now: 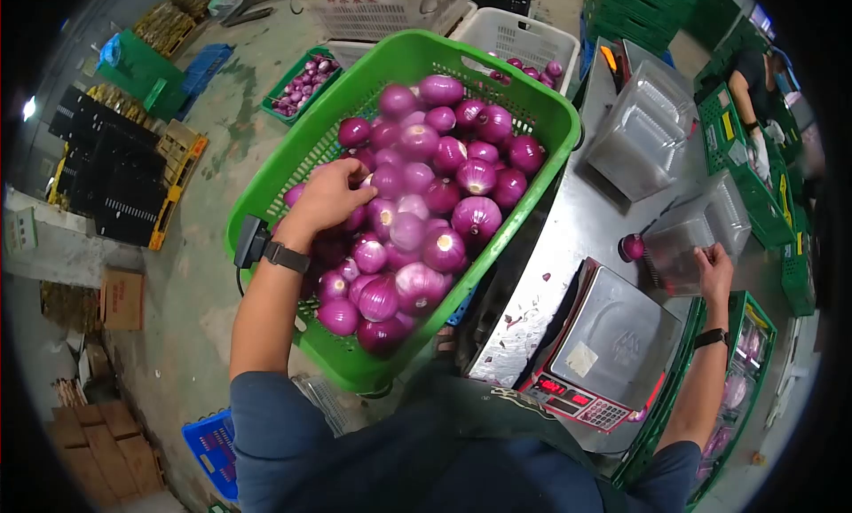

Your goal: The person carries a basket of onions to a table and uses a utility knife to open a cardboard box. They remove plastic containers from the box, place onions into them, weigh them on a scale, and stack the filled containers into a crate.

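Head view: one basket [342, 362] is heaped with dozens of onions [477, 217]. A tray [679, 247] is pinched by the right grip [716, 275]; the left grip [330, 195] cannot be judged.

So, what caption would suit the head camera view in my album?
Left hand at the onions in a green basket, right hand holding a clear tray beside a scale.

Onions [477, 218] are purple, their crate [347, 362] green. The scale [617, 340] is silver and red; the tub [697, 233], blurred, seems colourless.
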Available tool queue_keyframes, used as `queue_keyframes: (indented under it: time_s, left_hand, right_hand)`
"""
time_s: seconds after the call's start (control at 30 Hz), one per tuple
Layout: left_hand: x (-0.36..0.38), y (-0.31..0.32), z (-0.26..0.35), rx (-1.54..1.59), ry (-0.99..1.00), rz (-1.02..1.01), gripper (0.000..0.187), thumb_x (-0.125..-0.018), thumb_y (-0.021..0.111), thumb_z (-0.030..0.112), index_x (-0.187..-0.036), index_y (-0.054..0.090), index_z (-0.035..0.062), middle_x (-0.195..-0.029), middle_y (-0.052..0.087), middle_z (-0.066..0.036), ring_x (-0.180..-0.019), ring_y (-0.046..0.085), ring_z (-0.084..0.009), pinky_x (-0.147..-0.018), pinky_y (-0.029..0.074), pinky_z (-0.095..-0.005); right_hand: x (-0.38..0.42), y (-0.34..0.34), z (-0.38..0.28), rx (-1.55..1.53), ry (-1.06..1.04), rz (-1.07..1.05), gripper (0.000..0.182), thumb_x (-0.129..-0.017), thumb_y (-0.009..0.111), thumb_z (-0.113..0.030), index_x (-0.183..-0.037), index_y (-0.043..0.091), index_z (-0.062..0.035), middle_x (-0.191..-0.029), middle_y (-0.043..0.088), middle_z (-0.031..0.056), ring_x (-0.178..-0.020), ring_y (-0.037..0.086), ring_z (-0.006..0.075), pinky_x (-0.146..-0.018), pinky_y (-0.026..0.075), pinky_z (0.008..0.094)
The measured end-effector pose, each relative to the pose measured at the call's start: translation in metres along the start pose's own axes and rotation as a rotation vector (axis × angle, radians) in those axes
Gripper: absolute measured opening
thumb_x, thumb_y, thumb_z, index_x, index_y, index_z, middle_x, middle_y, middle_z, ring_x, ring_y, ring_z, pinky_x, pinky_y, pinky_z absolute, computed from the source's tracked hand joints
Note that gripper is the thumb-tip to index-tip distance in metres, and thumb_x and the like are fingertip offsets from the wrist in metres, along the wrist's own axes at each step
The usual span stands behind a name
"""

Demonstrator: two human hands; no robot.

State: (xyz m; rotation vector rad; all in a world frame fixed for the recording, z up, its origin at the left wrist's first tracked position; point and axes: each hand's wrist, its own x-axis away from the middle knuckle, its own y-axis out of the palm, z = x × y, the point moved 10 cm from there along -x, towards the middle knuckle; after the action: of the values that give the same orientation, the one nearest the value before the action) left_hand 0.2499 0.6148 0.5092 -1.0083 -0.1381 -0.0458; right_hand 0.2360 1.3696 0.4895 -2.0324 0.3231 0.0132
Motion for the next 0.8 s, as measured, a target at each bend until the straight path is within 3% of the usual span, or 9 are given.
queue_keyframes:
  time_s: [0.03, 0.13, 0.23, 0.33, 0.47, 0.57, 0.7, 0.77, 0.8]
  left_hand:
    - [-0.007, 0.003, 0.011, -0.015, 0.060, 0.030, 0.038, -0.080, 0.078, 0.025, -0.106, 0.070, -0.0015, -0.102, 0.071, -0.019, -0.095, 0.068, -0.0342, -0.086, 0.054, -0.0423]
    - [-0.030, 0.022, 0.040, -0.007, 0.261, 0.110, 0.041, -0.077, 0.077, 0.022, -0.110, 0.069, -0.0009, -0.107, 0.070, -0.020, -0.098, 0.068, -0.0377, -0.087, 0.054, -0.0450]
    - [-0.042, 0.046, 0.083, 0.002, 0.466, 0.159, 0.041, -0.077, 0.078, 0.018, -0.113, 0.067, 0.0006, -0.105, 0.069, -0.018, -0.099, 0.065, -0.0356, -0.089, 0.052, -0.0433]
    - [-0.053, 0.081, 0.111, 0.010, 0.679, 0.180, 0.046, -0.074, 0.077, 0.017, -0.116, 0.066, 0.0026, -0.110, 0.067, -0.018, -0.107, 0.061, -0.0385, -0.096, 0.048, -0.0461]
    - [-0.069, 0.119, 0.137, -0.086, 0.685, 0.009, 0.049, -0.072, 0.079, 0.020, -0.117, 0.065, 0.0051, -0.109, 0.066, -0.018, -0.106, 0.059, -0.0384, -0.097, 0.046, -0.0466]
    - [-0.065, 0.122, 0.141, -0.190, 0.603, 0.056, 0.052, -0.071, 0.081, 0.023, -0.118, 0.066, 0.0052, -0.108, 0.067, -0.019, -0.105, 0.059, -0.0387, -0.097, 0.046, -0.0474]
    - [-0.068, 0.107, 0.137, -0.078, 0.597, 0.092, 0.061, -0.072, 0.084, 0.031, -0.122, 0.064, 0.0015, -0.112, 0.069, -0.021, -0.102, 0.065, -0.0404, -0.094, 0.051, -0.0460]
    - [-0.075, 0.087, 0.114, 0.175, 0.434, 0.182, 0.056, -0.077, 0.082, 0.033, -0.121, 0.067, 0.0006, -0.112, 0.072, -0.018, -0.101, 0.070, -0.0297, -0.087, 0.056, -0.0407]
    - [-0.079, 0.092, 0.103, 0.473, 0.272, -0.026, 0.050, -0.084, 0.079, 0.030, -0.121, 0.066, -0.0003, -0.109, 0.072, -0.013, -0.098, 0.070, -0.0229, -0.087, 0.056, -0.0353]
  right_hand:
    - [-0.002, 0.002, 0.016, -0.083, 0.045, 0.010, 0.028, -0.093, 0.073, -0.022, -0.085, 0.057, 0.0002, -0.074, 0.061, 0.0161, -0.066, 0.055, 0.0326, -0.066, 0.047, 0.0378]
    - [0.002, -0.005, 0.024, -0.287, 0.029, 0.164, 0.026, -0.087, 0.077, -0.010, -0.079, 0.054, -0.0020, -0.070, 0.052, 0.0067, -0.065, 0.048, 0.0177, -0.063, 0.042, 0.0295]
    - [0.060, -0.034, -0.081, 0.162, -0.216, 0.373, 0.024, -0.082, 0.079, -0.011, -0.080, 0.056, -0.0026, -0.075, 0.058, 0.0109, -0.069, 0.056, 0.0280, -0.065, 0.047, 0.0366]
    - [0.140, 0.014, -0.123, 0.101, -0.280, 0.034, 0.024, -0.073, 0.081, -0.011, -0.079, 0.058, -0.0050, -0.078, 0.058, 0.0132, -0.072, 0.058, 0.0325, -0.066, 0.049, 0.0402]
    - [0.248, 0.072, -0.169, 0.114, -0.302, -0.390, 0.025, -0.064, 0.083, -0.012, -0.074, 0.061, -0.0081, -0.073, 0.061, 0.0131, -0.074, 0.062, 0.0366, -0.066, 0.050, 0.0466]
    - [0.276, 0.075, -0.179, 0.110, -0.241, -0.390, 0.027, -0.066, 0.085, -0.014, -0.083, 0.065, -0.0068, -0.083, 0.065, 0.0134, -0.080, 0.064, 0.0364, -0.071, 0.051, 0.0467]
    - [0.266, 0.045, -0.242, -0.016, -0.348, -0.258, 0.043, -0.068, 0.087, -0.016, -0.104, 0.067, -0.0051, -0.103, 0.067, 0.0160, -0.091, 0.065, 0.0347, -0.078, 0.053, 0.0451]
    - [0.260, 0.039, -0.242, -0.086, -0.307, -0.176, 0.051, -0.070, 0.088, -0.016, -0.114, 0.065, -0.0049, -0.111, 0.066, 0.0168, -0.097, 0.065, 0.0322, -0.080, 0.054, 0.0423]
    - [0.255, 0.037, -0.244, -0.131, -0.260, -0.158, 0.054, -0.070, 0.088, -0.016, -0.117, 0.064, -0.0048, -0.113, 0.066, 0.0163, -0.097, 0.065, 0.0306, -0.080, 0.054, 0.0405]
